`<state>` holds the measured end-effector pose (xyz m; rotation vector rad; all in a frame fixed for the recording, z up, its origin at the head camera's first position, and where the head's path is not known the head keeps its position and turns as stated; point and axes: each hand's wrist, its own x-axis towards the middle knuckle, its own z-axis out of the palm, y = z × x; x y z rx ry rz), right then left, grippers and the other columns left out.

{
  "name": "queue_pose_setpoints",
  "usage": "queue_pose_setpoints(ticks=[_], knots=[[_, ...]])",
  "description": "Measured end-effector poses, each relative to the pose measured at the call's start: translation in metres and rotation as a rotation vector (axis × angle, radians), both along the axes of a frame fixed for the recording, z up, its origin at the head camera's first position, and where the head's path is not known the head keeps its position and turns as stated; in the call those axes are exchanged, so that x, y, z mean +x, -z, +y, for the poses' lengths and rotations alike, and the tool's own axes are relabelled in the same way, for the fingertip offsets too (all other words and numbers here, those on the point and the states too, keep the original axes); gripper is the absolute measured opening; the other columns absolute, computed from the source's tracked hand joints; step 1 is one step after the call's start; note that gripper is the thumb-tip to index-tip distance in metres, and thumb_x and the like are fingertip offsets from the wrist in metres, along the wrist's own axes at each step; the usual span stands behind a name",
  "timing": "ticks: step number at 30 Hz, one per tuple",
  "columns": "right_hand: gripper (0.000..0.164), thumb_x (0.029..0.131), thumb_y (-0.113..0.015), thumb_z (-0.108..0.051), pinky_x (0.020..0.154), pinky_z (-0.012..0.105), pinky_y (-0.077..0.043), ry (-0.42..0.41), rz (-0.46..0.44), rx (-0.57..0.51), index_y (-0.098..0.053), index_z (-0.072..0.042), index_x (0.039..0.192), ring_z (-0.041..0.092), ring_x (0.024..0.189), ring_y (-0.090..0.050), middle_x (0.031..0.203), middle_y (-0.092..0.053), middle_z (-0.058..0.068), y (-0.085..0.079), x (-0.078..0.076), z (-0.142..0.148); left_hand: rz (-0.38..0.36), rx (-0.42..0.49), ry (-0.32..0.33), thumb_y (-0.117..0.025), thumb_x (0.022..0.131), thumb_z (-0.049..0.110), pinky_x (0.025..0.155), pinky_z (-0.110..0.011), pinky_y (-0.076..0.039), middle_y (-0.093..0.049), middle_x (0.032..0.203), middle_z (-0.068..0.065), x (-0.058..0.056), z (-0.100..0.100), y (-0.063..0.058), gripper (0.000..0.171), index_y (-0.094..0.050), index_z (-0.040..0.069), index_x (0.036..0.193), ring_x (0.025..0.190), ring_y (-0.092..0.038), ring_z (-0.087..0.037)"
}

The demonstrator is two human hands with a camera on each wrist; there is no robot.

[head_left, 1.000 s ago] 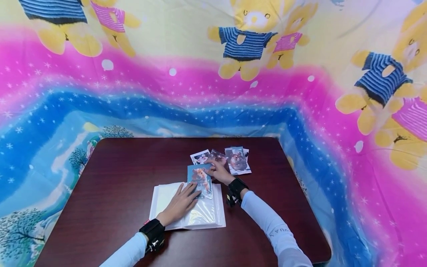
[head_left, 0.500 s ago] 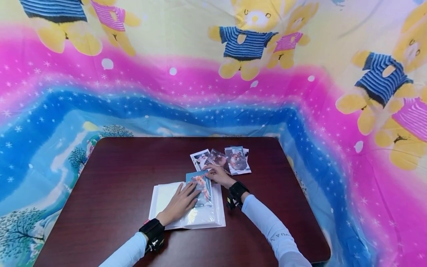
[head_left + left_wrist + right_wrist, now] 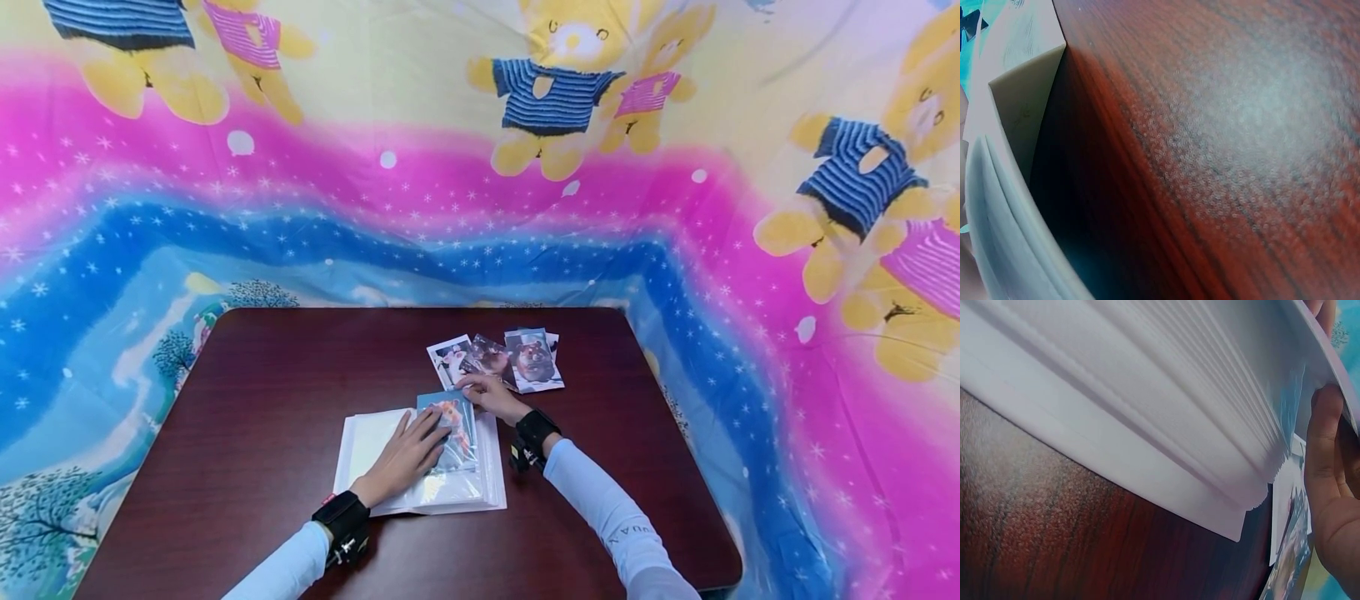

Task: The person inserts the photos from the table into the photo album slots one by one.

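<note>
Photo [image 3: 460, 418] w/ a furry animal on it is btwn the hands: lower part by L hand [image 3: 405, 460], in what looks like a clear sleeve [image 3: 463, 487] of the open album [image 3: 492, 467]; top strip pokes past the album's far edge, just beyond L fingertips. L hand is flat, fingers straight + a bit spread, resting on sleeve & photo, gripping nothing. R hand [image 3: 495, 397] is at the photo's top right corner; per R wrist view it seems to pinch the photo's edge btwn thumb & fingers, nearly closed, tho exact fingertip contact is partly hidden. L wrist view gives mostly album edge + table [image 3: 1222, 156], so no help on L fingertips.

Step in hand, my read: seating the photo in the sleeve. To do it well: light L palm, just enough to stop the album slipping; too much press & the sleeve may clamp the photo. R hand should push straight toward the person, in line w/ sleeve sides; pushing at the corner only could skew it & catch a seam. For the last bit, prob. best to move to mid top edge & nudge w/ a fingertip so it doesn't buckle. If it drags, ease back, re-aim, don't force. Mind the loose photos [image 3: 532, 360] just beyond R hand: knuckles could sweep them.
</note>
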<state>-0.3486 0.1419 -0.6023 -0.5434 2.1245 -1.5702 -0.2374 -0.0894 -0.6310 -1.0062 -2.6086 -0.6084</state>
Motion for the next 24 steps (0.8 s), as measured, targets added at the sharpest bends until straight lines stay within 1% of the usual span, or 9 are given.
queue_pose_setpoints(ticks=[3, 7, 10, 13, 14, 16, 19, 21, 24], knots=[[0.028, 0.105, -0.047, -0.008, 0.069, 0.032, -0.049, 0.004, -0.001, 0.018, -0.061, 0.005, 0.126, 0.014, 0.080, -0.056, 0.114, -0.062, 0.015, 0.0012, -0.0001, -0.0001, 0.001, 0.000, 0.001, -0.060, 0.099, 0.020, 0.110, -0.066, -0.025, -0.045, 0.147, -0.022, 0.0004, 0.0003, 0.0001, 0.040, -0.060, 0.005, 0.135, 0.138, -0.038, -0.040], [0.026, 0.105, -0.048, -0.008, 0.068, 0.027, -0.047, 0.011, 0.026, 0.032, -0.064, 0.004, 0.121, 0.013, 0.084, -0.053, 0.121, -0.059, 0.014, 0.0026, -0.0007, -0.0006, 0.006, 0.016, 0.005, -0.061, 0.098, 0.019, 0.109, -0.066, -0.025, -0.047, 0.146, -0.023, 0.0007, 0.0008, -0.0002, 0.038, -0.061, 0.004, 0.134, 0.137, -0.040, -0.041], [0.025, 0.104, -0.049, -0.006, 0.066, 0.026, -0.045, 0.000, 0.034, 0.027, -0.064, 0.006, 0.119, 0.014, 0.081, -0.052, 0.118, -0.060, 0.017, 0.0024, -0.0008, -0.0012, 0.014, 0.029, 0.009, -0.062, 0.097, 0.018, 0.108, -0.067, -0.025, -0.048, 0.145, -0.024, 0.0006, 0.0009, -0.0005, 0.038, -0.062, 0.004, 0.132, 0.135, -0.042, -0.042], [0.026, 0.104, -0.049, -0.005, 0.065, 0.029, -0.043, -0.024, 0.024, 0.013, -0.063, 0.009, 0.120, 0.020, 0.076, -0.050, 0.113, -0.059, 0.020, 0.0014, -0.0001, -0.0012, 0.015, 0.023, 0.004, -0.062, 0.097, 0.019, 0.109, -0.066, -0.025, -0.048, 0.145, -0.023, 0.0009, 0.0009, -0.0005, 0.037, -0.062, 0.004, 0.132, 0.136, -0.042, -0.041], [0.026, 0.104, -0.048, -0.004, 0.066, 0.032, -0.043, -0.037, 0.008, 0.007, -0.062, 0.011, 0.120, 0.027, 0.076, -0.050, 0.113, -0.059, 0.023, -0.0033, 0.0014, -0.0013, 0.013, 0.017, 0.002, -0.062, 0.098, 0.019, 0.109, -0.066, -0.025, -0.048, 0.145, -0.023, 0.0011, 0.0009, -0.0004, 0.037, -0.062, 0.005, 0.133, 0.136, -0.041, -0.041], [0.026, 0.103, -0.048, -0.004, 0.066, 0.033, -0.042, -0.043, -0.003, 0.011, -0.062, 0.011, 0.119, 0.028, 0.075, -0.049, 0.112, -0.059, 0.023, -0.0040, 0.0019, -0.0018, 0.010, 0.004, -0.006, -0.060, 0.099, 0.019, 0.110, -0.065, -0.024, -0.047, 0.146, -0.022, 0.0017, 0.0009, 0.0004, 0.037, -0.061, 0.006, 0.133, 0.137, -0.041, -0.040], [0.026, 0.103, -0.048, -0.003, 0.068, 0.033, -0.043, -0.047, -0.045, 0.016, -0.061, 0.012, 0.119, 0.025, 0.077, -0.051, 0.113, -0.059, 0.021, -0.0052, 0.0029, -0.0018, 0.007, 0.001, -0.009, -0.060, 0.099, 0.020, 0.110, -0.065, -0.024, -0.047, 0.146, -0.021, 0.0015, 0.0009, 0.0018, 0.037, -0.061, 0.008, 0.134, 0.137, -0.040, -0.039], [0.025, 0.102, -0.048, -0.003, 0.068, 0.030, -0.043, -0.043, -0.069, 0.021, -0.062, 0.010, 0.118, 0.016, 0.077, -0.050, 0.110, -0.061, 0.015, -0.0014, 0.0015, -0.0018, 0.015, 0.003, -0.009, -0.061, 0.098, 0.019, 0.110, -0.065, -0.024, -0.047, 0.146, -0.021, 0.0007, 0.0009, 0.0031, 0.038, -0.061, 0.008, 0.134, 0.137, -0.040, -0.040], [0.026, 0.103, -0.045, -0.002, 0.068, 0.031, -0.043, -0.054, -0.132, 0.010, -0.061, 0.011, 0.120, 0.017, 0.077, -0.050, 0.107, -0.061, 0.009, -0.0021, 0.0012, -0.0015, 0.021, 0.008, -0.010, -0.062, 0.097, 0.019, 0.110, -0.065, -0.024, -0.048, 0.145, -0.022, -0.0001, 0.0007, 0.0034, 0.038, -0.061, 0.006, 0.134, 0.136, -0.041, -0.041]])
